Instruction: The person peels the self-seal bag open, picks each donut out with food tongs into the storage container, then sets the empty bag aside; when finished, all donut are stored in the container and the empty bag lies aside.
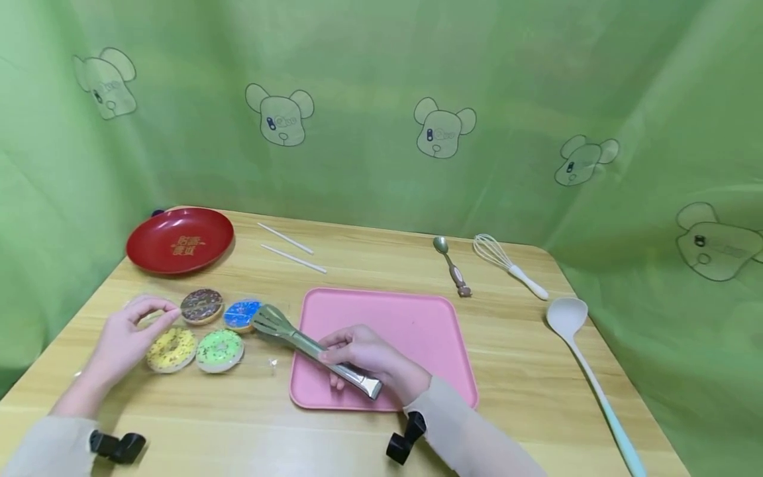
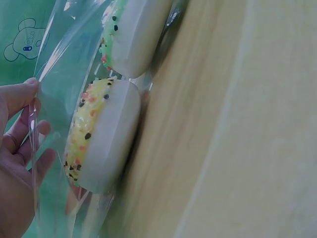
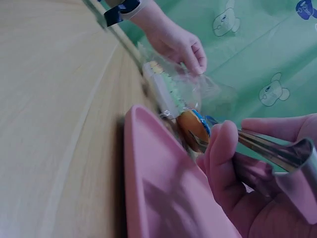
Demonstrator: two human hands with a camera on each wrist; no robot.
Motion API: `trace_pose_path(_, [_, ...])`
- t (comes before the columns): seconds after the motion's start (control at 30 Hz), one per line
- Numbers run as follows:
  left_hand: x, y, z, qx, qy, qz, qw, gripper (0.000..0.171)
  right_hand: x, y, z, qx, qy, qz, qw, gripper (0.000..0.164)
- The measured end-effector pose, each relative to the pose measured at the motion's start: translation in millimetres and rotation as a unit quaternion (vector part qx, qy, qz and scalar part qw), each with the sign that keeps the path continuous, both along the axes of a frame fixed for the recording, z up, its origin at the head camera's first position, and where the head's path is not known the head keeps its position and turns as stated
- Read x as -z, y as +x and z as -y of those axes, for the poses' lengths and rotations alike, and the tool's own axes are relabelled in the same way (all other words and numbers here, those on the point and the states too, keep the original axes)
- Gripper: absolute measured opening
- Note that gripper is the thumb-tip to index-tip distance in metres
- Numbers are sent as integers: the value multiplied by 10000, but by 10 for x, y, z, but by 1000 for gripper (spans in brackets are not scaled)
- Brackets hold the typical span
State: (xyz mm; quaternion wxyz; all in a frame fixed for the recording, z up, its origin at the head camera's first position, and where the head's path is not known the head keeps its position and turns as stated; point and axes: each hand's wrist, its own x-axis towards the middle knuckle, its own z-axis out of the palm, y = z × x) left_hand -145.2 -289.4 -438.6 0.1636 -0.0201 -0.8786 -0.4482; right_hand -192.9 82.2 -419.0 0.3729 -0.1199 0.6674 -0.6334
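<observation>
Right hand (image 1: 366, 354) grips metal tongs (image 1: 306, 344) along their arms, above the pink tray (image 1: 417, 331). Left hand (image 1: 128, 334) pinches the edge of the clear wrapper (image 2: 52, 74). The blue-iced doughnut (image 1: 241, 314) lies at the tongs' tips; judged light, possibly soft: best taken by its sides, gently.

Left sleeve (image 1: 50, 447): pale greyish-beige, long, plain, ending at wrist. Right sleeve (image 1: 465, 430): matching. Left wrist camera (image 1: 128, 449): small, black, two chunky lobes joined. Right wrist camera (image 1: 400, 448): likewise black, blocky, two-part. Left hand (image 1: 126, 334), right hand (image 1: 365, 352): bare.
</observation>
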Motion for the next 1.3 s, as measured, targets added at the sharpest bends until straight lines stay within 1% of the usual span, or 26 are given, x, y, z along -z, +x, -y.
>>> trace_pose_path(0.13, [-1,6,15,2,-2,-40,10000,22,25,-26,64,-36,21,-20,10000,37])
trace_pose_path(0.33, [19,6,11,154,115,7,9998,21,40,-56,168,-48,23,67,10000,32])
trace_pose_path(0.5, [19,2,9,138,180,-18,9997,22,43,-69,255,-30,31,123,9999,31])
trace_pose_path(0.63, [9,-3,-11,101,193,-3,9998,23,66,-61,250,-8,1,52,10000,30])
trace_pose_path(0.73, [3,-3,-8,84,188,74,9998,25,81,-56,209,-65,-47,14,10000,33])
trace_pose_path(0.9, [3,-4,20,62,173,153,9997,26,49,-28,98,-115,-11,-58,9999,37])
trace_pose_path(1.1, [13,-7,17,80,212,99,9997,25,32,22,-123,-117,-19,-94,9999,39])
trace_pose_path(1.2, [15,-3,17,83,256,40,9996,25,36,54,-251,-35,-23,-56,10000,41])
trace_pose_path(1.3, [17,4,27,35,207,-37,9998,24,39,91,-371,82,-42,-5,10000,44])
